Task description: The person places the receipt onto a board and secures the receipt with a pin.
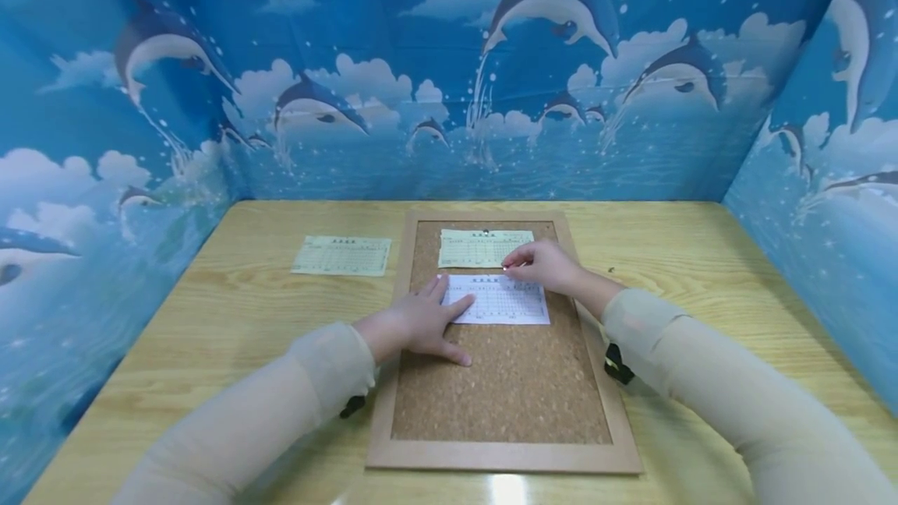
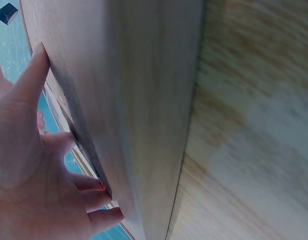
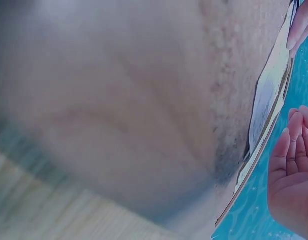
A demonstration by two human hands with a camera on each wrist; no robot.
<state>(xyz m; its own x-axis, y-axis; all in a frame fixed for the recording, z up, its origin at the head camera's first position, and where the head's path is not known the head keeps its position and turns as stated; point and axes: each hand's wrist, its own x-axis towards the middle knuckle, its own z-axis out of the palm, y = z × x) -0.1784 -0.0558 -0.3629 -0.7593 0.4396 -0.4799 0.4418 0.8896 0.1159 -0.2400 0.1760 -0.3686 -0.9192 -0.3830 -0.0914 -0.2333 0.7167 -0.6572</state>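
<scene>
A cork board [image 1: 501, 396] with a light wooden frame lies on the table. On its cork, a white printed sheet [image 1: 498, 310] sits just below a pale green printed sheet [image 1: 470, 249], which has a small dark pin [image 1: 486, 232] at its top edge. My left hand [image 1: 428, 322] rests spread, its fingertips on the left part of the white sheet and its thumb on the cork. Over the top edge of the white sheet, my right hand [image 1: 547, 265] pinches a small pushpin [image 1: 504, 268], mostly hidden by the fingertips. In the right wrist view, the right hand's fingertips [image 3: 293, 117] are drawn together.
Another pale green printed sheet [image 1: 341, 256] lies on the wooden table [image 1: 266, 333], left of the board. A tiny dark thing [image 1: 611, 270] is on the table right of the board. Blue dolphin-printed curtains [image 1: 393, 61] stand around the table's back and sides.
</scene>
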